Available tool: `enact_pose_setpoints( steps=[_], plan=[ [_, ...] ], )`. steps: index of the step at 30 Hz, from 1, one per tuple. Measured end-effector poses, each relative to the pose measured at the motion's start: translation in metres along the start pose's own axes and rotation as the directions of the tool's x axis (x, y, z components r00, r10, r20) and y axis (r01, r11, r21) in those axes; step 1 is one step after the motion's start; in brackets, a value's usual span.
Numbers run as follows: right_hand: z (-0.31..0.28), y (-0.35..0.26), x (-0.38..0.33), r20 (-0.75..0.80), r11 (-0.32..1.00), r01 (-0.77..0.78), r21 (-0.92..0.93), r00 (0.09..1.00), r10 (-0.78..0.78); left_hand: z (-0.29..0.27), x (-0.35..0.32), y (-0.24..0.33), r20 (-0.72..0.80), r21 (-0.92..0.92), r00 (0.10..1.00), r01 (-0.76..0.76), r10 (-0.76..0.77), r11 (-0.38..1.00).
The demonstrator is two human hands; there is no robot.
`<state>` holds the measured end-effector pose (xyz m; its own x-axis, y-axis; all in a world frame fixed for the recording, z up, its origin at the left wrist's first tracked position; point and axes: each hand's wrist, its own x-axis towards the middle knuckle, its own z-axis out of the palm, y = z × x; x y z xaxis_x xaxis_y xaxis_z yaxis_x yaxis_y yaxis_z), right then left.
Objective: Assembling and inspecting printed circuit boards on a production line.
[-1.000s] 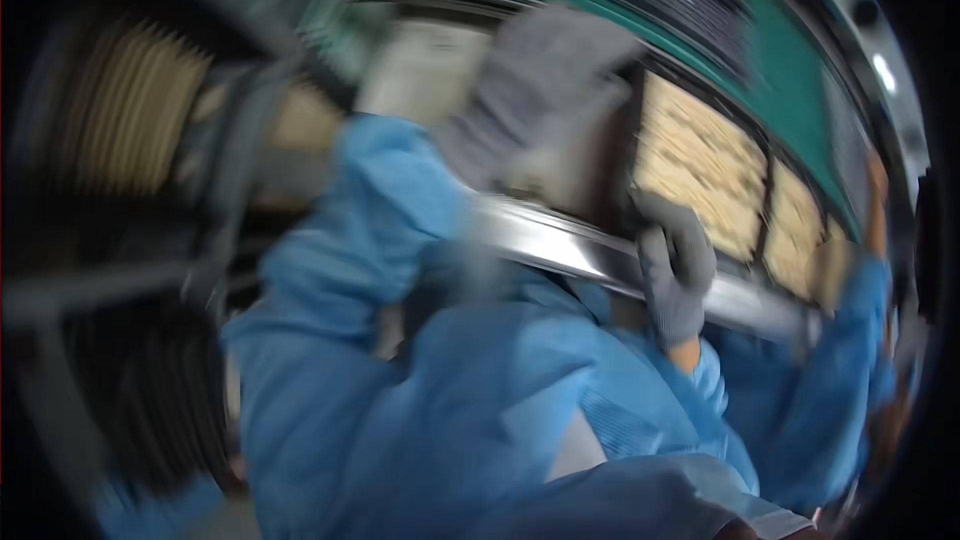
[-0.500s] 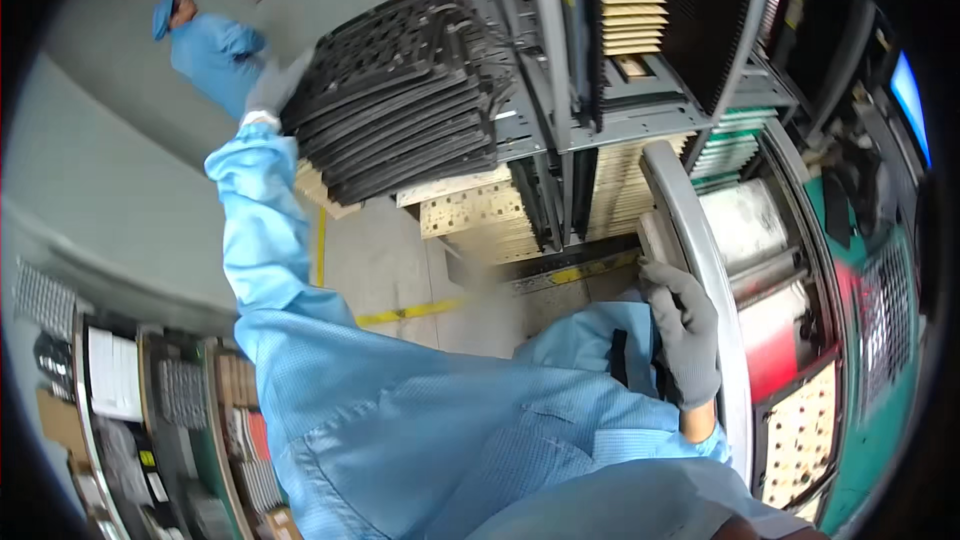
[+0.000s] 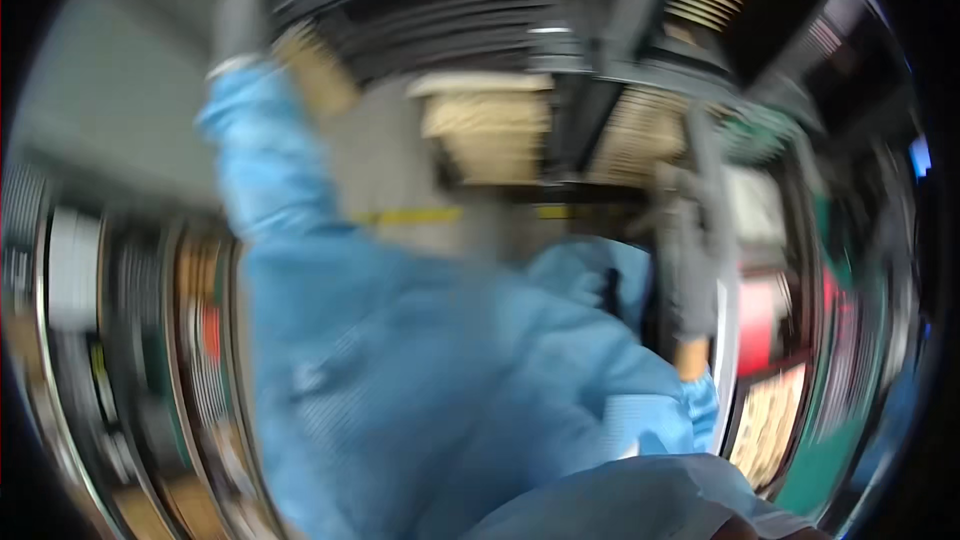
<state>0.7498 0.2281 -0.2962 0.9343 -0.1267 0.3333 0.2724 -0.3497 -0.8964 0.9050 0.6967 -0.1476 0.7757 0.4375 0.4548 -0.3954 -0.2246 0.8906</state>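
Note:
Motion blur covers the whole head view. My left hand, in a grey glove, is raised at the upper left. It is at the left side of a stack of black slotted trays, whose top runs out of view; its fingers are too smeared to read. My right hand, gloved in grey too, is low on the right beside a silver rail. Whether it touches the rail or holds anything is lost in the blur. Light blue sleeves cover both arms.
Below the black stack stand cream perforated boards in a metal rack. A machine with a red panel and a green bed lies to the right. Shelves with boxes line the left. Yellow tape marks the floor.
The whole view has shifted, so the black stack and my left hand sit higher. The person in blue at the upper left is out of sight. Everything is far more blurred.

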Motion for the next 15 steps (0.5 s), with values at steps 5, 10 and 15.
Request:
enact_pose_setpoints(
  steps=[5,10,15],
  plan=[
    [0.022,-0.015,0.021,0.406,0.967,0.016,0.254,0.906,-0.122,-0.023,-0.133,0.009,-0.174,-0.180,0.984,0.008,-0.040,0.984],
    [0.018,0.010,0.019,0.496,0.789,-0.130,0.601,0.834,-0.240,0.011,-0.205,-0.014,0.139,-0.164,0.990,-0.006,0.029,0.986],
    [0.011,-0.063,-0.001,-0.122,0.763,0.112,0.637,0.992,-0.044,0.025,-0.180,-0.017,0.587,0.283,0.806,-0.290,0.073,0.914]
  ],
)
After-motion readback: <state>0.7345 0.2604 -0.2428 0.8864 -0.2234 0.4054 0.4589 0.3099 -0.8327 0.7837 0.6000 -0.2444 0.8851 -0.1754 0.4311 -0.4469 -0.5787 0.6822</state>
